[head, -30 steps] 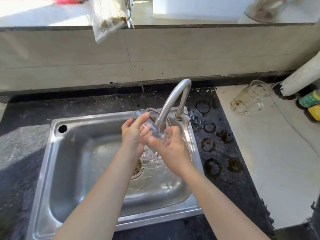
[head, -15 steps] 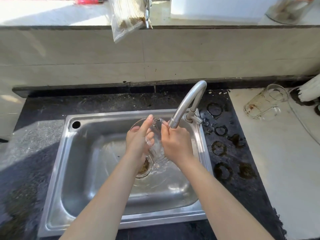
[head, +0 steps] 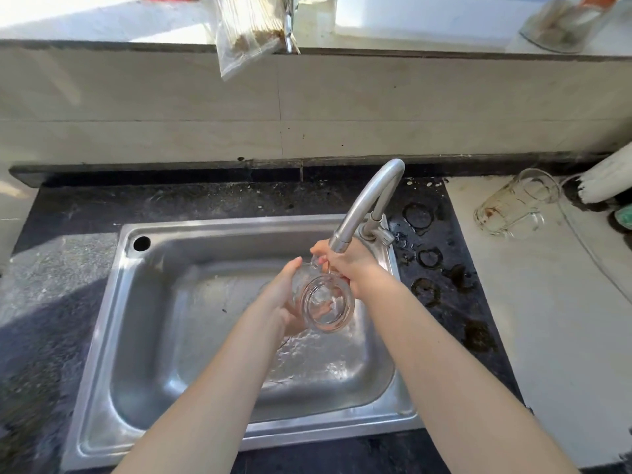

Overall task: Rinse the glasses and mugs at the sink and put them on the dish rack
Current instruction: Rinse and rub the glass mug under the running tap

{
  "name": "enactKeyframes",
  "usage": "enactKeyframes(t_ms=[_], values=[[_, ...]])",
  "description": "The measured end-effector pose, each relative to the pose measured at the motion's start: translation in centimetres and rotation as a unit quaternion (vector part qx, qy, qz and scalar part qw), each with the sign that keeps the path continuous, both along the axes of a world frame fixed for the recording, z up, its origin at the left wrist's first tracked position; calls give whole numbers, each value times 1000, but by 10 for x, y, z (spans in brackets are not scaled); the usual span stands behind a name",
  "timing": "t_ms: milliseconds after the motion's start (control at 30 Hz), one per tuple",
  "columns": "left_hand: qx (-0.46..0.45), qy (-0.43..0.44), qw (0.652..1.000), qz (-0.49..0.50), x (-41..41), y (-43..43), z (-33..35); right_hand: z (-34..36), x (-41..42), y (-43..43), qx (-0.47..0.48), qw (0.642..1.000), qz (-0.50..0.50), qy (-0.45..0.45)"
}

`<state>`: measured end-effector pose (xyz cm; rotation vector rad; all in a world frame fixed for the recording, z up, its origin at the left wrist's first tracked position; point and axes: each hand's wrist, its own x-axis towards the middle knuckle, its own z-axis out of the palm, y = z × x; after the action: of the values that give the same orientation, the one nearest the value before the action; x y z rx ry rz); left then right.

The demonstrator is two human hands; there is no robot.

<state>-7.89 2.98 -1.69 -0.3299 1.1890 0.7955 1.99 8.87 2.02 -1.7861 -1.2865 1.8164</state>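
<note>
Step in hand: rinsing. My left hand (head: 284, 297) cups the body of the clear glass mug (head: 326, 304) at frame centre, mouth toward me, under the faucet (head: 371, 196) spout above the sink (head: 164, 302). My right hand (head: 357, 268) grips what is probably its handle. Remaining: the stained glass mug (head: 513, 206) lies on its side on the pale counter (head: 564, 319), upper right, apparently unrinsed. No dish rack is in view.

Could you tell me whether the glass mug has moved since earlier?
Yes: the glass mug has come towards the person, away from the faucet spout.
</note>
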Motion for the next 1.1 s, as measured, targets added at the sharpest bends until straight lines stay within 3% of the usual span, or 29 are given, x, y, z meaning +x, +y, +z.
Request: enactKeyframes(t_ms=[167,333,400,500,667,800,1033,1100], values=[[7,-41,999,-16,5,7,1,-10,5,12,-45,996,-75,19],[56,20,995,-76,7,20,4,-12,26,3,-68,987,-140,30],[79,112,983,-121,10,20,1,-16,42,-9,-57,994,-96,-6],[117,276,933,-197,9,7,2,-26,63,-24,-40,991,6,-124],[208,370,845,-327,2,-21,-4,-38,76,-13,83,969,85,-217],[253,436,785,-361,-1,-31,1,-27,73,12,266,896,60,-350],[269,462,784,-317,-7,-30,6,-33,76,51,301,794,290,-441],[270,454,790,-312,-8,-30,5,-32,80,57,280,821,266,-419]])
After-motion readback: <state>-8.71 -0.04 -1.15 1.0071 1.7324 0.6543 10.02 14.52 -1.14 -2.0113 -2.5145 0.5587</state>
